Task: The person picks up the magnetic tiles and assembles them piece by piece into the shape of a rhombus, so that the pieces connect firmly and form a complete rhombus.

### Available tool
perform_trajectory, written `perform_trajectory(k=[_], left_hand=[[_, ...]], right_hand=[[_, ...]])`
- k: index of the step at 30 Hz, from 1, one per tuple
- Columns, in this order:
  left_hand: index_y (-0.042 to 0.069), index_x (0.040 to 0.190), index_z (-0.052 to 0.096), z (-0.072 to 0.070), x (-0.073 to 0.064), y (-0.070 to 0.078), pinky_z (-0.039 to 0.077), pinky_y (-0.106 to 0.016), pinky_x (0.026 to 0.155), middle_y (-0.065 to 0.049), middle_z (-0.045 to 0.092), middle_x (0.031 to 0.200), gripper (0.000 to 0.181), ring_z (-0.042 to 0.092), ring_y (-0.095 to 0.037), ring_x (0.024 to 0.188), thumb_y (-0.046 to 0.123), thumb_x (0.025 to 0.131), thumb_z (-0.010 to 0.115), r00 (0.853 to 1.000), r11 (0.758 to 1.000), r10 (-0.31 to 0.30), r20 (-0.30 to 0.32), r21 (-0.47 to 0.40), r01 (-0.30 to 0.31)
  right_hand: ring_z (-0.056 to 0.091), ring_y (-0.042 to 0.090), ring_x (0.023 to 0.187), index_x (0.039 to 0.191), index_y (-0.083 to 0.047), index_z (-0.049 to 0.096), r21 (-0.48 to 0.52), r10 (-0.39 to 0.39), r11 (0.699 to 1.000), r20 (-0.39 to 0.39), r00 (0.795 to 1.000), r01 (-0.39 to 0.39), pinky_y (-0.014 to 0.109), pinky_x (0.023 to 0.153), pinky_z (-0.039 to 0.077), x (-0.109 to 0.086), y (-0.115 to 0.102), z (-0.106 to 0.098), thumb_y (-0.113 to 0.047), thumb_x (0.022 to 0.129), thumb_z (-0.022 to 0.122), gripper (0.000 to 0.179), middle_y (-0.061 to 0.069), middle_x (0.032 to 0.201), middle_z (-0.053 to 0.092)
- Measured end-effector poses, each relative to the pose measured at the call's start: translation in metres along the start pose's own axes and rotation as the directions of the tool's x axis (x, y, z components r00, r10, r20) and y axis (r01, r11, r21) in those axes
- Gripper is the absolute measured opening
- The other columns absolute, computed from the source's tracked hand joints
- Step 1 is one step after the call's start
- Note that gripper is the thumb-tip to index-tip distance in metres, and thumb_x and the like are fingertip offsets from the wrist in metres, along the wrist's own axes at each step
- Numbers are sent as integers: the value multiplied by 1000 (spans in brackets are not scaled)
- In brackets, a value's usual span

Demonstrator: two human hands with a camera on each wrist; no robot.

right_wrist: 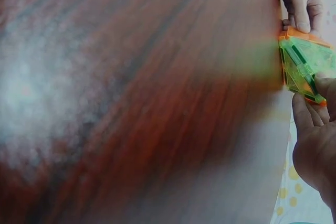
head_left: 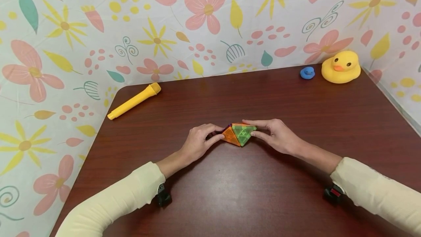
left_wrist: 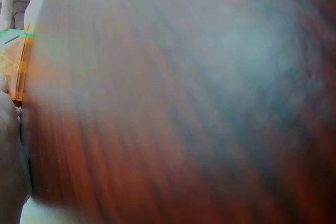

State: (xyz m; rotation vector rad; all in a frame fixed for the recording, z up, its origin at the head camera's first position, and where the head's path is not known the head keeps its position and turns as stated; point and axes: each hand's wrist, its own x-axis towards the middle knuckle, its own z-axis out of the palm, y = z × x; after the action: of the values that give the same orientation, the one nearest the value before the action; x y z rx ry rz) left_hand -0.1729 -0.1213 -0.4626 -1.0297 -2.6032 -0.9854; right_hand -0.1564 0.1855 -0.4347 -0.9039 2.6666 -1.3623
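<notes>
Between my two hands, at the middle of the table, is a small shape made of see-through triangular tiles. One orange tile [head_left: 231, 136] faces left and a green tile [head_left: 243, 134] faces right, their edges meeting. A bit of purple shows at the back left. My left hand [head_left: 199, 140] pinches the orange side between thumb and fingers. With thumb and fingers my right hand [head_left: 279, 134] grips the green side. In the right wrist view the green tile [right_wrist: 307, 61] lies by the right thumb. The far faces of the shape are hidden.
A yellow toy microphone [head_left: 134, 101] lies at the table's back left. At the back right sit a small blue duck [head_left: 307, 73] and a large yellow duck [head_left: 341, 68]. A flowered cloth [head_left: 210, 46] hangs behind the brown table [head_left: 217, 193].
</notes>
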Motion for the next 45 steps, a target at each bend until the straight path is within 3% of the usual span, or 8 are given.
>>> perform_trajectory(k=[11, 22, 31, 37, 45], left_hand=[[18, 119, 79, 0, 0, 0, 53, -25, 73, 7, 77, 109, 22, 63, -2, 84, 30, 101, 75, 1000, 1000, 0, -1, -2, 0], [16, 121, 79, 0, -1, 0, 53, -22, 72, 8, 75, 104, 23, 63, -2, 82, 29, 101, 76, 1000, 1000, 4, 8, -5, -4], [15, 124, 77, 0, -1, 0, 54, -21, 74, 7, 73, 100, 27, 64, -3, 84, 27, 100, 79, 999, 999, 28, 16, 16, -28], [14, 124, 75, -1, -2, -1, 54, -20, 75, 4, 74, 106, 31, 64, -5, 85, 24, 96, 83, 999, 999, 51, 10, 4, -51], [13, 123, 75, 0, -2, -2, 54, -20, 75, 3, 73, 105, 32, 65, -7, 86, 22, 94, 85, 997, 997, 71, 4, -5, -71]], right_hand=[[70, 18, 118, 142, -9, 69, 4, 5, 1000, -10, 1000, -5, 24, 84, 58, -1, 1, 0, -3, 97, 77, 46, 9, 133, 72], [75, 19, 110, 132, -13, 77, -19, 24, 999, -93, 995, -26, 28, 83, 60, -4, -1, -1, -9, 92, 83, 40, 7, 121, 77], [75, 18, 104, 122, -15, 82, -54, 16, 998, -151, 988, -25, 15, 81, 54, -7, -2, -4, -4, 89, 86, 35, 2, 113, 80], [75, 17, 103, 117, -16, 83, -88, 21, 995, -178, 984, -37, 19, 84, 56, -9, -1, -5, -4, 88, 87, 32, -2, 110, 80], [74, 11, 94, 110, -17, 84, -81, -8, 997, -223, 975, -10, 17, 78, 56, -10, 0, -7, -3, 87, 88, 27, -6, 103, 80]])
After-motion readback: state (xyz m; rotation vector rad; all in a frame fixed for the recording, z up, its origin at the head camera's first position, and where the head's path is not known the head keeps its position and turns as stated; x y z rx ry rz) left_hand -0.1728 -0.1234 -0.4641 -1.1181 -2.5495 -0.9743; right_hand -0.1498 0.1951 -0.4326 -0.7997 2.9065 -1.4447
